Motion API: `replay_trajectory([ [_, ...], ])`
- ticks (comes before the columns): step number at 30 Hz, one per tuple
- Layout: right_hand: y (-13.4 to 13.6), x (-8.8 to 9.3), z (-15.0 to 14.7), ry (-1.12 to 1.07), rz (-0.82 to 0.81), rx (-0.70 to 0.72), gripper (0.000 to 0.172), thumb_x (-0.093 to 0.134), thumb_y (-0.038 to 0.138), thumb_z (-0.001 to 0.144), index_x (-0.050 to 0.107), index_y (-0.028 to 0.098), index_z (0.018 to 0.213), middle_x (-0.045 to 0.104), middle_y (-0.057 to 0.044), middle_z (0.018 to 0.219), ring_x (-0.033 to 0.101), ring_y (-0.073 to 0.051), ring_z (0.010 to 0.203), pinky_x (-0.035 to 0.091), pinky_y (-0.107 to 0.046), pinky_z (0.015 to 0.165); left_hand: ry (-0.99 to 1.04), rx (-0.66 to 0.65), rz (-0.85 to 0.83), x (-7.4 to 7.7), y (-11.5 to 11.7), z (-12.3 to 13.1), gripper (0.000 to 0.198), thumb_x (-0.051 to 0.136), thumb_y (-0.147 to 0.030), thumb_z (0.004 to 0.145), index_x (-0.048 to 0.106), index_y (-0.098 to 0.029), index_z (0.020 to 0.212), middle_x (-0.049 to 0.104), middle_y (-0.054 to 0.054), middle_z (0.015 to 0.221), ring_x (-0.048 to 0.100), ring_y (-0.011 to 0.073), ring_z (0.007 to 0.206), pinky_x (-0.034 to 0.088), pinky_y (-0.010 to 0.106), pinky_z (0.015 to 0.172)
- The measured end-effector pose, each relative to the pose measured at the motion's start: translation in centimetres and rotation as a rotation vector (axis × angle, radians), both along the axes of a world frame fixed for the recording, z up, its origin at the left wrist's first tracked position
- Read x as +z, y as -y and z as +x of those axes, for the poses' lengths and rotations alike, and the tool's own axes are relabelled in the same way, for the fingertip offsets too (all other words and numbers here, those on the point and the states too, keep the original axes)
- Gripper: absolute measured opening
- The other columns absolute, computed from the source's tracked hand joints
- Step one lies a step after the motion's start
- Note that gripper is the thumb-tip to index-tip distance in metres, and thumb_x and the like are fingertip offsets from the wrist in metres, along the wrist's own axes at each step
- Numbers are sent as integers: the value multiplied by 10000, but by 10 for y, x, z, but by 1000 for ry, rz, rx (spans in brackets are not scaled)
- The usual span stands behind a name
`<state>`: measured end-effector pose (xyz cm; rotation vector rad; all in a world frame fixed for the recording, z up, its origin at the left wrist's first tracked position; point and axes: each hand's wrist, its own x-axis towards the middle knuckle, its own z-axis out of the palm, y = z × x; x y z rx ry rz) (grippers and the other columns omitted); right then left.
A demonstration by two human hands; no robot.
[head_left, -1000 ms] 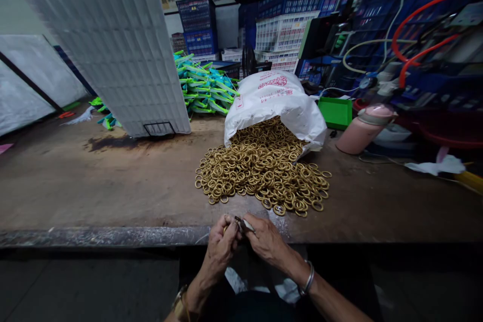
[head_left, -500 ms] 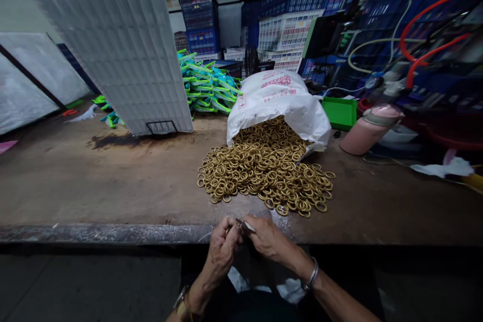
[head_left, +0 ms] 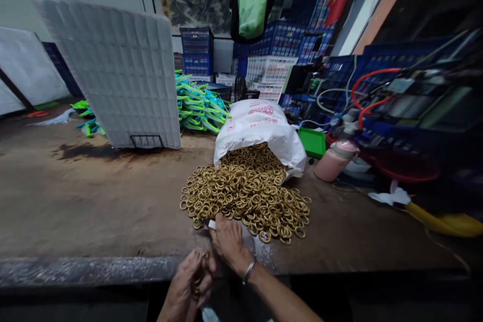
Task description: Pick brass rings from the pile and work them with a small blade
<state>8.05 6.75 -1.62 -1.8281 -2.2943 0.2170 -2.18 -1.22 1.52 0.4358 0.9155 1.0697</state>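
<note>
A heap of brass rings (head_left: 245,198) spills from a white sack (head_left: 260,128) onto the brown workbench (head_left: 94,206). My left hand (head_left: 188,284) is closed at the bench's front edge on a stack of brass rings (head_left: 198,274). My right hand (head_left: 226,241) lies on the bench at the near edge of the heap, fingers curled around a small white-tipped tool (head_left: 211,224) that touches the rings. A metal bangle (head_left: 248,271) sits on my right wrist.
A white gridded panel (head_left: 116,70) stands upright at the back left. Green and blue plastic parts (head_left: 196,105) are piled behind it. A green tray (head_left: 313,142), a pink flask (head_left: 334,161), hoses and blue crates fill the right side.
The camera has tilted up. My hands have parted: the right reached forward to the heap's edge with the tool, the left dropped back holding rings.
</note>
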Motion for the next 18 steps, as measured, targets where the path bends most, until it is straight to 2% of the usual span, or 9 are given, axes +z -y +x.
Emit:
replay_trajectory([
  [6, -13, -10, -11, -39, 20, -63, 232, 408, 231, 814, 486, 146, 1016, 629, -106, 855, 586, -222, 801, 387, -317, 681, 95, 29, -23, -14, -4, -7, 280, 682, -384, 622, 505, -178, 694, 534, -29, 638, 327, 29, 388, 213, 171, 363],
  [11, -19, -8, -9, -57, -9, -101, 212, 433, 179, 758, 514, 164, 953, 638, -87, 825, 592, -219, 785, 367, -294, 643, 193, 16, -33, -16, -4, -11, 339, 707, -310, 605, 536, -204, 878, 538, -19, 675, 411, 49, 464, 248, 166, 405],
  [18, -11, 9, 14, -25, -92, -70, 193, 433, 163, 735, 509, 177, 911, 643, -67, 777, 588, -186, 707, 298, -261, 579, 312, 19, -28, -20, -5, -11, 189, 650, -279, 686, 522, -158, 753, 550, 22, 718, 500, 88, 578, 242, 151, 402],
])
